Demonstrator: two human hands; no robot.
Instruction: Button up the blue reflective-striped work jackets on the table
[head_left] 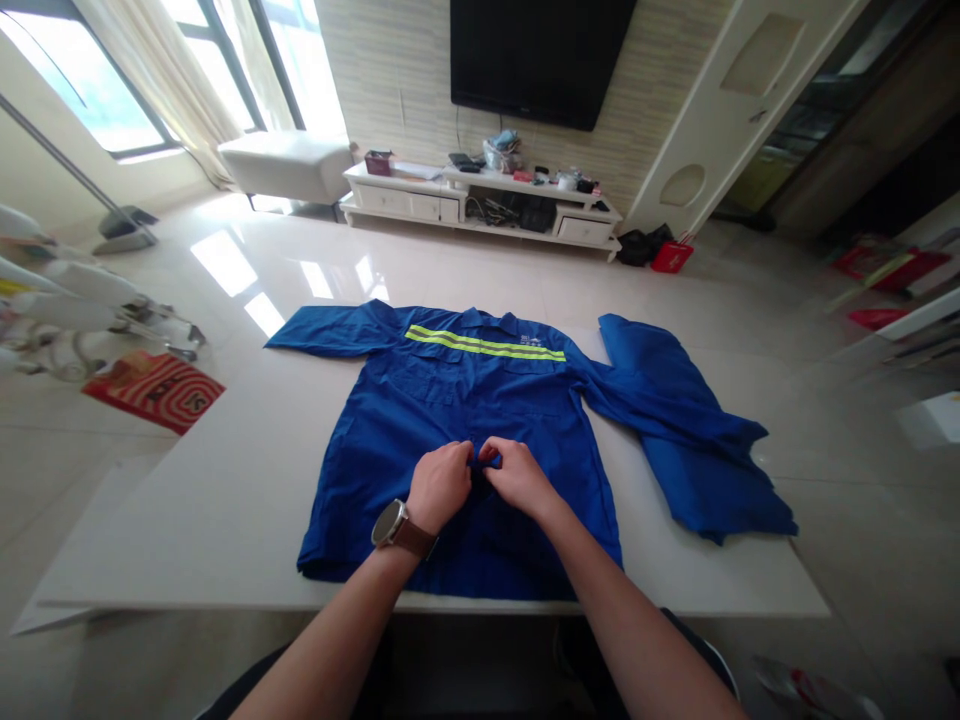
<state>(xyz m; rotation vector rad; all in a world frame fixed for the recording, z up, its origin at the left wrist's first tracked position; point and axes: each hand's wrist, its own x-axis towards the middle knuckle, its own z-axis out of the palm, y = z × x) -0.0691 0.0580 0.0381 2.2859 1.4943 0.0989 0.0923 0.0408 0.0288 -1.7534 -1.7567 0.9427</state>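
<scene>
A blue work jacket [525, 395] lies spread front side up on a white table [202, 500], its collar at the far side. A yellow and grey reflective stripe crosses its chest. My left hand [442, 482], with a watch on the wrist, pinches the jacket's front at the middle. Close beside it, my right hand [516, 474] pinches the same front edge from the other side. Whether a button or only cloth is between the fingertips is hidden. The jacket's sleeve on the right rests over a folded blue garment [690, 440].
A red patterned bag [154, 390] is by the table's left end, near a white rack-like object. Beyond the table stand a white TV cabinet [405, 200], a white bench [289, 165] and a red bag [672, 256]. A television [540, 60] hangs on the wall.
</scene>
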